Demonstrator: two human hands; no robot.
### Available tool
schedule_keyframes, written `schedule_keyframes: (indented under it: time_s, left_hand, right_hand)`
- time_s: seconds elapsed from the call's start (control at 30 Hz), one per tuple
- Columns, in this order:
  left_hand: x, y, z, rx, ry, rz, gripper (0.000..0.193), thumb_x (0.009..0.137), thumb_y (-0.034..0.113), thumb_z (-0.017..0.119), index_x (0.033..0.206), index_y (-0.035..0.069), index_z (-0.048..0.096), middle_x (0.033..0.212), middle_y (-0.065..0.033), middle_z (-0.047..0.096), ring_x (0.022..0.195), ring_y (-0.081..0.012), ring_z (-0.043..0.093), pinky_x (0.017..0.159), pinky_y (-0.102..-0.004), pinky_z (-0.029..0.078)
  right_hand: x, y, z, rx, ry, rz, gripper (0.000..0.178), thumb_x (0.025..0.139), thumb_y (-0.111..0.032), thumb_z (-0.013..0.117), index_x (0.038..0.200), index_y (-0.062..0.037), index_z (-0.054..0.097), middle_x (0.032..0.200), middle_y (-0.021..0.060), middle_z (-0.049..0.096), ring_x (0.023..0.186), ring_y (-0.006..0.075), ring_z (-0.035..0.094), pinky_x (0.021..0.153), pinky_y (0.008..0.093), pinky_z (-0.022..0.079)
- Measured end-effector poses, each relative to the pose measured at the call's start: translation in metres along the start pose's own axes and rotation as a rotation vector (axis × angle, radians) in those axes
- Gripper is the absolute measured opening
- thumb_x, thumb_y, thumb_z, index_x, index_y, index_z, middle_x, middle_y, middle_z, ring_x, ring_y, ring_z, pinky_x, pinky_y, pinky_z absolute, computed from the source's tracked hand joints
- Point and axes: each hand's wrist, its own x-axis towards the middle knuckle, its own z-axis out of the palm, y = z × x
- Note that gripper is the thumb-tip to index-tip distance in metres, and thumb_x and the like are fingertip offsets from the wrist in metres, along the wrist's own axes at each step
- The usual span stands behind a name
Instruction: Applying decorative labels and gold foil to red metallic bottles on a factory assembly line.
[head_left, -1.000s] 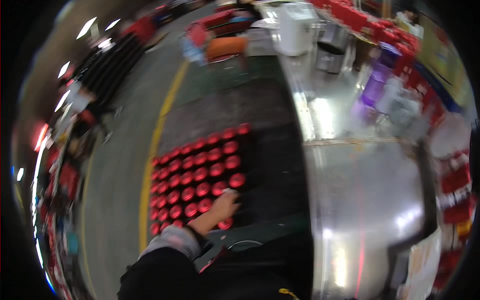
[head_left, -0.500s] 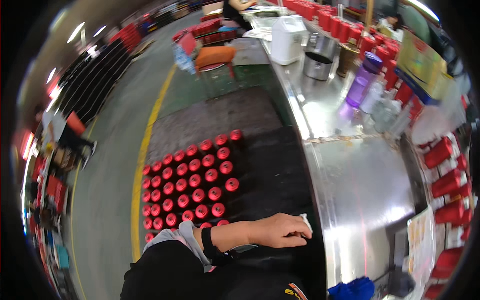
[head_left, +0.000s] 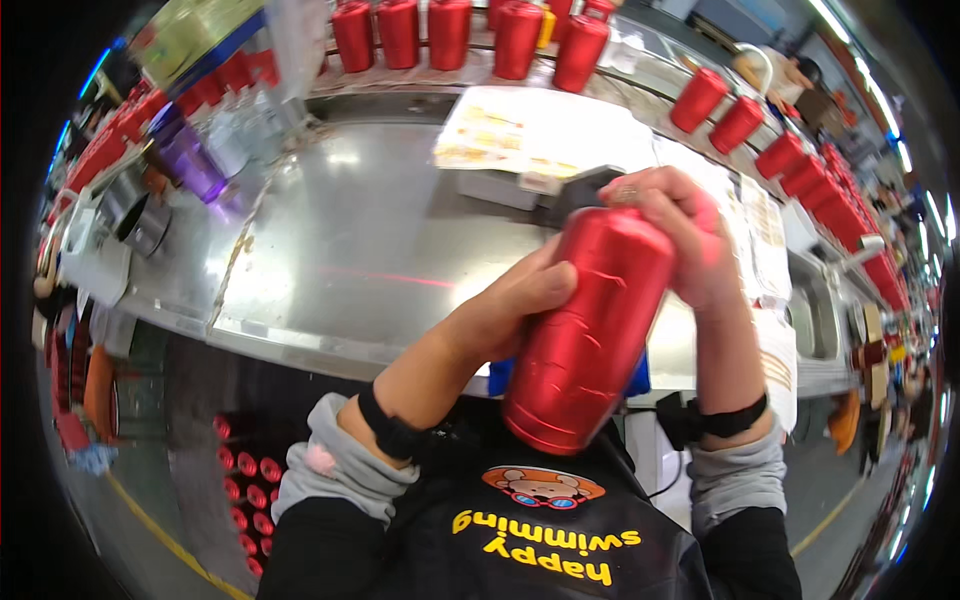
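Note:
A shiny red metal bottle (head_left: 590,340) is held between both my hands in front of my chest. It is tilted, its base toward me and its top pointing away and to the right. My left hand (head_left: 525,295) is closed around its left side, thumb lying along the wall. At the upper end, my right hand (head_left: 680,225) curls its fingers over the top and touches the shoulder. Something small and brownish shows by those fingertips, but I cannot make it out. The bottle's mouth is hidden by the right hand.
The steel workbench (head_left: 350,230) spans the front. Printed sheets (head_left: 540,130) lie at its back, behind a blue cloth (head_left: 640,375) partly hidden by the bottle. Red bottles (head_left: 450,35) line a conveyor beyond. A purple bottle (head_left: 185,155) stands left; more red bottles (head_left: 245,463) stand low down.
My view has swung right, from the floor-side rows of red bottles to the workbench. Earlier one hand was reaching out with a small white scrap; now both hands hold a red bottle.

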Motion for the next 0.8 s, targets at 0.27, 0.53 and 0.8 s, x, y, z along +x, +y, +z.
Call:
schedule_keyframes:
  time_s: [0.27,0.53,0.8]
  left_hand:
    - [0.027,-0.014,-0.014,0.111,0.408,-0.097,0.057,0.091,0.041,0.065,0.126,-0.001,0.047,0.096,-0.0086,0.065,0.074,-0.013,0.066,0.064,-0.0251,0.056]
    - [0.059,-0.033,-0.023,0.444,0.567,-0.054,0.069,0.09,0.045,0.066,0.132,-0.004,0.041,0.107,-0.014,0.062,0.093,-0.0199,0.065,0.08,-0.0329,0.054]
    - [0.016,0.07,-0.099,1.833,1.07,0.211,0.04,0.089,0.039,0.066,0.107,0.003,0.062,0.102,-0.0194,0.061,0.101,-0.0297,0.056,0.092,-0.0396,0.042]
  right_hand:
    - [-0.027,0.051,-0.007,-0.043,0.268,0.234,0.029,0.1,-0.027,0.055,0.114,-0.0038,0.064,0.087,0.0,0.06,0.075,0.0071,0.053,0.063,0.023,0.046]
    - [-0.018,0.052,-0.052,-0.29,0.267,0.222,0.027,0.099,-0.021,0.056,0.118,-0.0042,0.065,0.09,-0.0006,0.064,0.077,0.006,0.054,0.066,0.0223,0.046]
    - [0.007,0.053,-0.105,-0.675,0.165,0.059,0.021,0.096,-0.009,0.057,0.114,0.0003,0.065,0.093,0.0046,0.059,0.085,0.0113,0.054,0.077,0.0236,0.044]
